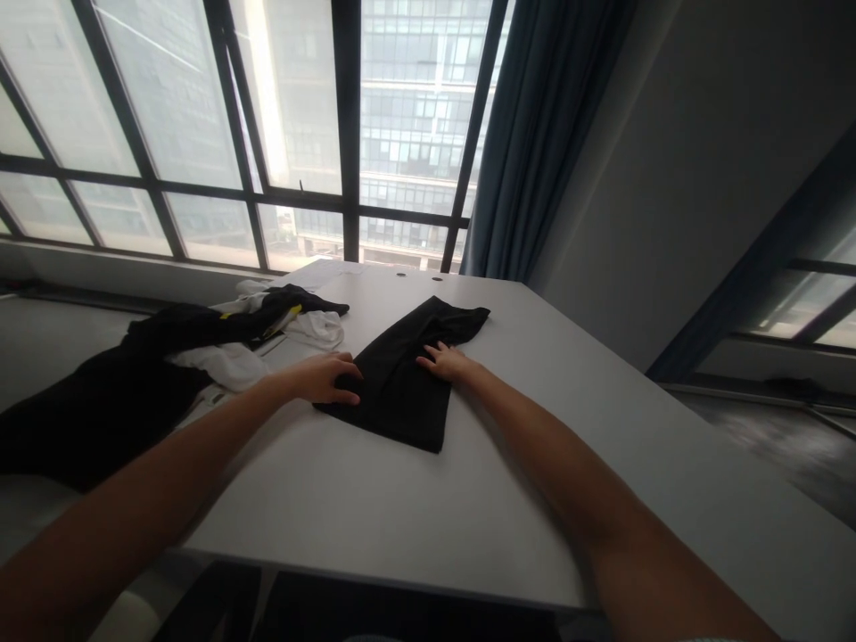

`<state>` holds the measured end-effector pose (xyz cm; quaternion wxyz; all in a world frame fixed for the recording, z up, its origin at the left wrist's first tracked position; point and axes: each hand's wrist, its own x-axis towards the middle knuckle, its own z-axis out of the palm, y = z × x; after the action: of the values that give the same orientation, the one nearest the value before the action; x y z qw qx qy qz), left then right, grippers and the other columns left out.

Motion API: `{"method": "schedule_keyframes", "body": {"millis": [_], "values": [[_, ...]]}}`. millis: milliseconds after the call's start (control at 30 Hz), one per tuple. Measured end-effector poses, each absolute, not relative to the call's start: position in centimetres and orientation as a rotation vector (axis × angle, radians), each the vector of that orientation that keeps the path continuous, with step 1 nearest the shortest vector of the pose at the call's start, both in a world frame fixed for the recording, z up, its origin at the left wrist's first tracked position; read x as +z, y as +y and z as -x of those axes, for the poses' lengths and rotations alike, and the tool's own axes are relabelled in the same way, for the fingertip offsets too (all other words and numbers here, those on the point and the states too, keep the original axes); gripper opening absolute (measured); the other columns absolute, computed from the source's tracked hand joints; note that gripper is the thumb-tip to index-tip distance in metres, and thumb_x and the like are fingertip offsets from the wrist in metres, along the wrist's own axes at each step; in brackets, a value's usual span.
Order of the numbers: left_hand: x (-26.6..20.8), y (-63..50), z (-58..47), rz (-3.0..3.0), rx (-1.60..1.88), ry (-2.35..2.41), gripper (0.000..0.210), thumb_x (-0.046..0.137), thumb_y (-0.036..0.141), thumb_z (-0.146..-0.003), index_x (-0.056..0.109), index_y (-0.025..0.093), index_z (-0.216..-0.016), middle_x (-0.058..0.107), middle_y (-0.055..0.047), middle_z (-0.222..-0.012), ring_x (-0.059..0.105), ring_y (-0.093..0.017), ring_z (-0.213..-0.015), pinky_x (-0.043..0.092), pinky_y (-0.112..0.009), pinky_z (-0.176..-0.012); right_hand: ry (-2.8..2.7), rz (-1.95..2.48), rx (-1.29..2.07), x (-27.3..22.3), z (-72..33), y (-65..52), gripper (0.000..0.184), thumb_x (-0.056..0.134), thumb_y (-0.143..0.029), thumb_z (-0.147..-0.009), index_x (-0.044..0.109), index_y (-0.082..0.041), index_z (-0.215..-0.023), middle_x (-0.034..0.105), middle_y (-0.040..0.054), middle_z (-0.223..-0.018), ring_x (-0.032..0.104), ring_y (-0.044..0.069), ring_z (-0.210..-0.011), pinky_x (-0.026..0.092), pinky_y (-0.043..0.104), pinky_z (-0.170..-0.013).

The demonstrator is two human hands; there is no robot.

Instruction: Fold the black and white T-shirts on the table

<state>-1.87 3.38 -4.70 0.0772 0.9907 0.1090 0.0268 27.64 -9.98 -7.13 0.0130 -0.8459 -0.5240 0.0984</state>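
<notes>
Folded black garment [407, 374] lies flat mid-desk [568, 392], long axis running near to far. Left hand [325, 377] rests flat, fingers spread, on its left edge; right hand [445, 361] presses open-palmed on its right side. Neither grips cloth. Judged step: smoothing the fold. Next move calls for a pinch at one end. Heap of black and white clothes [201, 348] sits far left.
</notes>
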Motion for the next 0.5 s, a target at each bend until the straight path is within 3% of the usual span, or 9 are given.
{"method": "schedule_keyframes", "body": {"millis": [100,200,333,400,500], "values": [[-5.1,2.1,1.5,-2.942,0.153,0.136,0.056,0.067,0.064,-0.086,0.074,0.025,-0.125,0.067,-0.011,-0.128,0.063,-0.031,-0.117,0.048,-0.039,-0.104,-1.719,2.626,0.192,-7.2,-29.6,-10.2,0.075,0.028,-0.067,-0.104,0.029,-0.024,-0.165,0.02,0.0144,-0.172,0.025,0.036,-0.155,0.021,0.047,-0.123],[-5.8,0.6,1.0,-2.865,0.187,-0.011,0.054,0.068,0.059,-0.089,0.072,0.024,-0.129,0.063,-0.013,-0.141,0.057,-0.033,-0.128,0.045,-0.044,-0.109,-1.669,2.732,-0.031,-7.2,-31.5,-12.0,0.063,0.029,-0.055,-0.107,0.04,-0.022,-0.16,0.035,0.0157,-0.166,0.042,0.035,-0.147,0.03,0.05,-0.119],[-5.8,-0.4,0.0,-2.786,0.105,-0.103,0.065,0.081,0.058,-0.078,0.069,0.029,-0.134,0.057,-0.01,-0.152,0.049,-0.035,-0.138,0.043,-0.047,-0.111,-1.634,2.777,-0.234,-7.0,-33.3,-16.5,0.05,0.037,-0.043,-0.107,0.054,-0.023,-0.15,0.055,0.0161,-0.151,0.06,0.034,-0.128,0.042,0.05,-0.109],[-5.4,0.0,-0.8,-2.742,0.05,-0.119,0.065,0.085,0.058,-0.073,0.072,0.03,-0.13,0.06,-0.008,-0.149,0.053,-0.033,-0.136,0.045,-0.043,-0.11,-1.658,2.756,-0.193,-7.0,-33.8,-18.8,0.047,0.038,-0.04,-0.106,0.057,-0.025,-0.148,0.059,0.0141,-0.148,0.062,0.032,-0.126,0.047,0.046,-0.105],[-4.9,0.6,-2.4,-2.662,0.03,-0.032,0.05,0.071,0.059,-0.086,0.076,0.027,-0.123,0.073,-0.008,-0.13,0.067,-0.028,-0.116,0.051,-0.038,-0.101,-1.64,2.738,-0.165,-7.1,-33.6,-21.4,0.046,0.04,-0.038,-0.106,0.059,-0.027,-0.146,0.06,0.0127,-0.147,0.064,0.032,-0.124,0.049,0.045,-0.103]]}}
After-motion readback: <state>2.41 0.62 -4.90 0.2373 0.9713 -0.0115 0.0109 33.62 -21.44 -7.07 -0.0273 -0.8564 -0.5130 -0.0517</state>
